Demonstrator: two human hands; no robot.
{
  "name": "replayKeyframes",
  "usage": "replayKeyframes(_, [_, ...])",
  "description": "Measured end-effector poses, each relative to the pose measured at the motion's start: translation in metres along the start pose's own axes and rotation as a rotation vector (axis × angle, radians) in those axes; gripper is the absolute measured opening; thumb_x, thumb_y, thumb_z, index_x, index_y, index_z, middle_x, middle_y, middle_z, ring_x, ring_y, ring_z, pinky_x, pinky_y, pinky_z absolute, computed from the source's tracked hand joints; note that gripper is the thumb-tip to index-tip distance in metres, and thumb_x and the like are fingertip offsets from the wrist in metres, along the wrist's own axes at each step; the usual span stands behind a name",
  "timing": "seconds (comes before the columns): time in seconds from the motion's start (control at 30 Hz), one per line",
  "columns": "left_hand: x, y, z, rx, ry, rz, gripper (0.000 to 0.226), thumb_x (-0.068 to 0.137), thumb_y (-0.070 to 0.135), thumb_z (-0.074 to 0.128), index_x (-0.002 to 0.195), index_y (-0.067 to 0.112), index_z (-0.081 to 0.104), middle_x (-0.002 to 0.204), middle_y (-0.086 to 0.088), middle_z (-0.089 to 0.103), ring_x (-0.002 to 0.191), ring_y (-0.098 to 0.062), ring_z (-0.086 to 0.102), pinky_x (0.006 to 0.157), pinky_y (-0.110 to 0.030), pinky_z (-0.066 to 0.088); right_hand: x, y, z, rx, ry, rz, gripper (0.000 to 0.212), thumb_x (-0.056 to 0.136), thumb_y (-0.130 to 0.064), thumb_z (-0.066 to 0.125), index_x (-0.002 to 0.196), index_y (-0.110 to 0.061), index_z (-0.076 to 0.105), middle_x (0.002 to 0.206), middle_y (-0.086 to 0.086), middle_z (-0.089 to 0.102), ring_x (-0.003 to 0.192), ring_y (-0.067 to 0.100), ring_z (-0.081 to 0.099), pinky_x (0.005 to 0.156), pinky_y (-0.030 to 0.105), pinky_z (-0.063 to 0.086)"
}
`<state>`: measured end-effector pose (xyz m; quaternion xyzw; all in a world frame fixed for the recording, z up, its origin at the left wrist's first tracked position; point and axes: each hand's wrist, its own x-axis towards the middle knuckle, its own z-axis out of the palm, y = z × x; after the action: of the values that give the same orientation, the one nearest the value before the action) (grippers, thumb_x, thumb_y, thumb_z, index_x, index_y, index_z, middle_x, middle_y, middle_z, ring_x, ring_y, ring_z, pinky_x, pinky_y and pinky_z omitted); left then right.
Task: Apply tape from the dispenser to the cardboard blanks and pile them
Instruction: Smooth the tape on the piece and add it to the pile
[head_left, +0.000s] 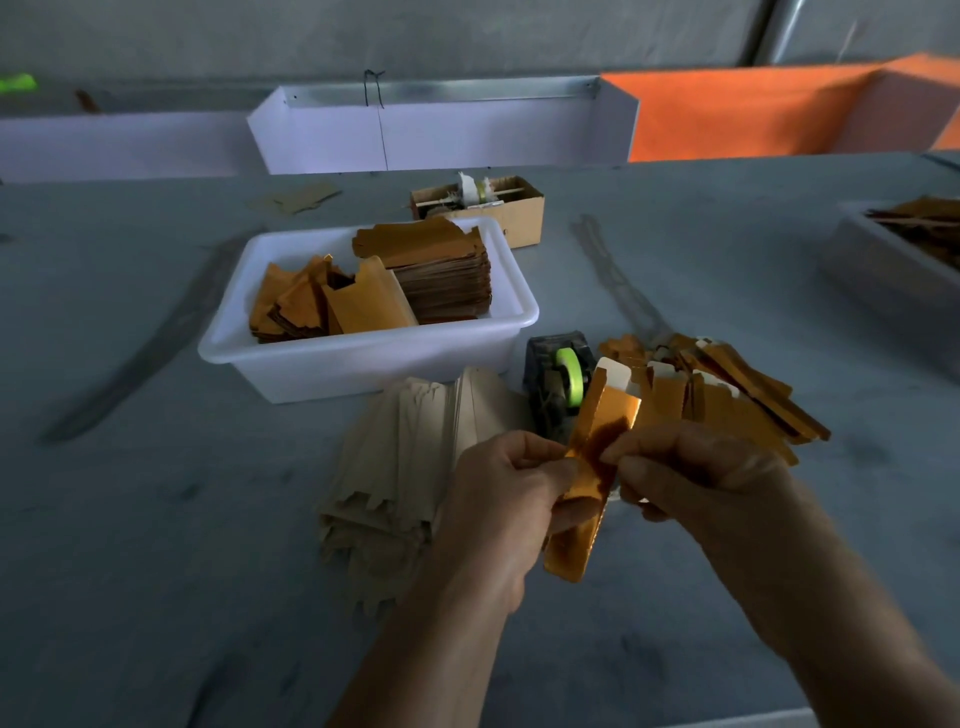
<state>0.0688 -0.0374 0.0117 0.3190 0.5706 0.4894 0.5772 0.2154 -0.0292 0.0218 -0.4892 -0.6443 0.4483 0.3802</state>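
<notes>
Both hands are holding one long, narrow gold-foil cardboard blank (587, 467) up above the grey table (156, 519), just in front of the dark tape dispenser (556, 387) carrying a green roll of tape (570, 375). The left hand (498, 499) is pinching the blank's left edge between thumb and curled fingers, while the right hand (691, 483) is pinching its right edge at about the same height. The blank is standing tilted, its white-backed flap pointing away from the person and its lower end hanging down between the wrists. To the left of the dispenser, a fanned stack of pale beige cardboard blanks (405, 467) is lying on the table, partly under the left hand. To the right, a loose heap of gold blanks (727, 395) is spreading across the table. Behind these, a white plastic tub (363, 358) is holding more gold-coloured blanks (415, 280), some stacked neatly and some leaning. Farther back, a small brown cardboard box (519, 213) is sitting near a white partition (441, 140).
</notes>
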Motion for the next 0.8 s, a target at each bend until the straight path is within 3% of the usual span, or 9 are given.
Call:
replayKeyframes(0.17, [-0.009, 0.002, 0.001, 0.025, 0.000, 0.024, 0.014, 0.083, 0.002, 0.067, 0.075, 0.012, 0.071, 0.078, -0.010, 0.074, 0.068, -0.018, 0.072, 0.061, -0.024, 0.058, 0.003, -0.006, 0.003, -0.116, -0.025, -0.050, 0.022, 0.085, -0.011, 0.060, 0.087, -0.032, 0.069, 0.081, -0.007, 0.070, 0.075, 0.006, 0.063, 0.061, 0.017, 0.049])
replayKeyframes(0.27, [-0.012, 0.003, 0.000, 0.040, -0.018, 0.044, 0.014, 0.082, 0.003, 0.068, 0.073, 0.013, 0.073, 0.076, -0.008, 0.074, 0.069, -0.017, 0.072, 0.060, -0.021, 0.056, 0.004, -0.005, 0.004, -0.213, 0.005, -0.060, 0.030, 0.082, -0.018, 0.065, 0.103, -0.037, 0.055, 0.077, -0.007, 0.069, 0.073, 0.004, 0.065, 0.061, 0.018, 0.049])
replayKeyframes(0.37, [-0.015, 0.004, 0.001, 0.018, -0.044, 0.039, 0.013, 0.084, 0.004, 0.067, 0.076, 0.012, 0.072, 0.075, -0.006, 0.074, 0.070, -0.015, 0.073, 0.060, -0.020, 0.056, 0.005, -0.007, 0.006, -0.195, 0.070, -0.033, 0.032, 0.077, -0.020, 0.068, 0.094, -0.035, 0.046, 0.074, -0.007, 0.070, 0.070, 0.002, 0.066, 0.058, 0.018, 0.049])
replayKeyframes(0.67, [-0.019, 0.007, -0.001, 0.012, -0.127, 0.028, 0.009, 0.086, 0.013, 0.066, 0.079, 0.010, 0.071, 0.078, -0.006, 0.075, 0.076, -0.017, 0.073, 0.070, -0.025, 0.059, 0.005, -0.010, 0.009, -0.273, 0.108, -0.011, 0.027, 0.076, -0.021, 0.071, 0.086, -0.030, 0.048, 0.069, -0.007, 0.068, 0.067, -0.001, 0.065, 0.058, 0.017, 0.052])
replayKeyframes(0.8, [-0.019, 0.004, 0.000, 0.101, -0.070, 0.093, 0.010, 0.087, 0.019, 0.066, 0.081, 0.013, 0.070, 0.078, -0.004, 0.074, 0.075, -0.016, 0.073, 0.070, -0.026, 0.059, 0.005, -0.011, 0.012, -0.355, 0.123, -0.017, 0.027, 0.078, -0.024, 0.070, 0.086, -0.032, 0.046, 0.074, -0.009, 0.066, 0.068, 0.001, 0.064, 0.054, 0.013, 0.048])
